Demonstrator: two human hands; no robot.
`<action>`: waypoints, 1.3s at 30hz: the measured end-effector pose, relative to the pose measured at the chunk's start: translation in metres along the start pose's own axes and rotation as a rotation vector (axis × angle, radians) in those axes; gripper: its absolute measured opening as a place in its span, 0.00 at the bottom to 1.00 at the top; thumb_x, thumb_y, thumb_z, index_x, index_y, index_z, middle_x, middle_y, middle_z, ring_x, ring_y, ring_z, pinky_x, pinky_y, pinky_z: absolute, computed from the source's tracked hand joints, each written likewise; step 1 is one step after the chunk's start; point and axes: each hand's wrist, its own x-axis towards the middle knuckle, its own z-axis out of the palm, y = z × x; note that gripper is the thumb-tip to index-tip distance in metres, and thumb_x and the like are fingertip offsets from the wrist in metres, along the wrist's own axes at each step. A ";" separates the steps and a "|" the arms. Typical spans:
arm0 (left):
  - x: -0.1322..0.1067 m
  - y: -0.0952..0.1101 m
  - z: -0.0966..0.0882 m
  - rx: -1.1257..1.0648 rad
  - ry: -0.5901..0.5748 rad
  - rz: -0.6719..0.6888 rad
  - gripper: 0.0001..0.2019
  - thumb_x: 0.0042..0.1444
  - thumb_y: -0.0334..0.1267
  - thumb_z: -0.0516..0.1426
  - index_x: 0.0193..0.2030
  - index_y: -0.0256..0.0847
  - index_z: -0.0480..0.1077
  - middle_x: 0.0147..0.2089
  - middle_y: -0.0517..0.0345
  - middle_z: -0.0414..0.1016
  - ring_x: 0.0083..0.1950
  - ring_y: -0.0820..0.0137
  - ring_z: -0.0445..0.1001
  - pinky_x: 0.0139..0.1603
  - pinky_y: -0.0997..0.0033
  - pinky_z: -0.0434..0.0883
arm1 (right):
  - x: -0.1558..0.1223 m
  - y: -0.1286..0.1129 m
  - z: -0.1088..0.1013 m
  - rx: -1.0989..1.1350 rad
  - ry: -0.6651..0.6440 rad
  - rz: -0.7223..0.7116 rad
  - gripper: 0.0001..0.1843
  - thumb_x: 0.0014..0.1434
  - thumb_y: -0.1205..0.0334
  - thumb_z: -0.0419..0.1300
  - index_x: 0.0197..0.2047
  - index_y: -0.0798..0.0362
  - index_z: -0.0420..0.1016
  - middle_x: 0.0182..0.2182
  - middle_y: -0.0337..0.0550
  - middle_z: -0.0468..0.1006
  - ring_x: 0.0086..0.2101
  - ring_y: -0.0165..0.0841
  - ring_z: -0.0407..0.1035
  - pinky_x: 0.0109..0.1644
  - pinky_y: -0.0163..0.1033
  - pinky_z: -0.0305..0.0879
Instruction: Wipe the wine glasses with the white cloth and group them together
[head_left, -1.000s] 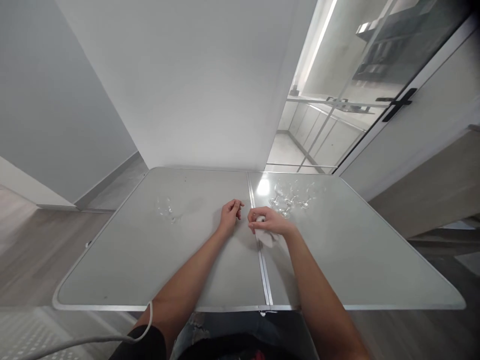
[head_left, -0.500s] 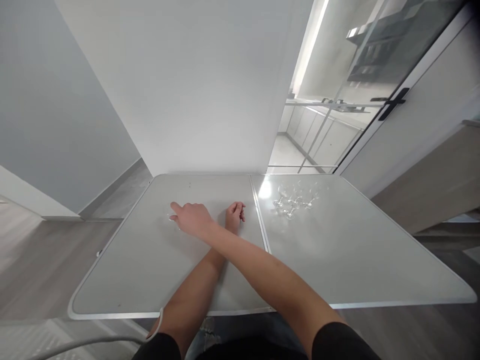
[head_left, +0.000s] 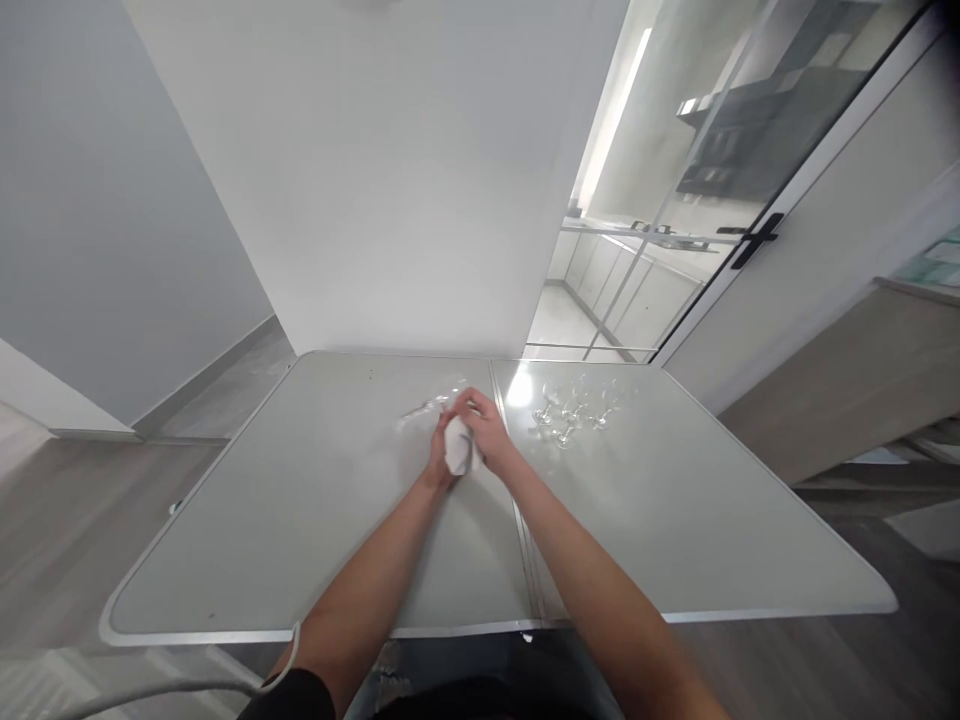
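Observation:
My left hand and my right hand meet just above the middle of the table. Between them is a crumpled white tissue or cloth. The left fingers wrap round its far side, and the right fingers curl over its top. Just beyond the fingertips, a clear shiny thing shows as a blur; I cannot tell its kind or whether a hand holds it. Right of my hands, several small clear glass-like pieces with stems stand close together.
A metal seam divides the tabletop into two halves. At the back rises a white wall. A glass-paned partition and a door with a black handle are at the right. A pale cable runs to my left forearm.
My arms have uncrossed. The right hand has come from the left side of the table to the middle, beside the left hand. White tissue or cloth now shows between them.

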 end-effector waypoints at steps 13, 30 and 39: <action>-0.014 0.019 -0.006 -0.089 -0.436 -0.185 0.16 0.60 0.44 0.61 0.51 0.37 0.71 0.34 0.53 0.77 0.31 0.72 0.76 0.35 0.72 0.76 | -0.026 0.052 -0.070 0.256 0.131 0.037 0.21 0.55 0.41 0.64 0.35 0.49 0.65 0.27 0.34 0.72 0.24 0.28 0.64 0.29 0.33 0.61; -0.002 0.014 -0.013 -0.005 -0.167 0.291 0.18 0.55 0.51 0.65 0.50 0.47 0.73 0.57 0.51 0.75 0.51 0.66 0.77 0.53 0.63 0.71 | -0.031 0.053 -0.078 0.449 0.106 0.062 0.31 0.46 0.56 0.71 0.54 0.48 0.73 0.44 0.41 0.77 0.34 0.30 0.70 0.38 0.35 0.66; -0.009 0.010 -0.007 0.105 -0.190 0.310 0.18 0.55 0.51 0.65 0.46 0.41 0.77 0.50 0.48 0.77 0.45 0.66 0.78 0.41 0.68 0.74 | -0.018 0.082 -0.078 0.474 0.393 0.111 0.25 0.52 0.40 0.65 0.43 0.51 0.74 0.34 0.39 0.77 0.34 0.32 0.70 0.39 0.35 0.67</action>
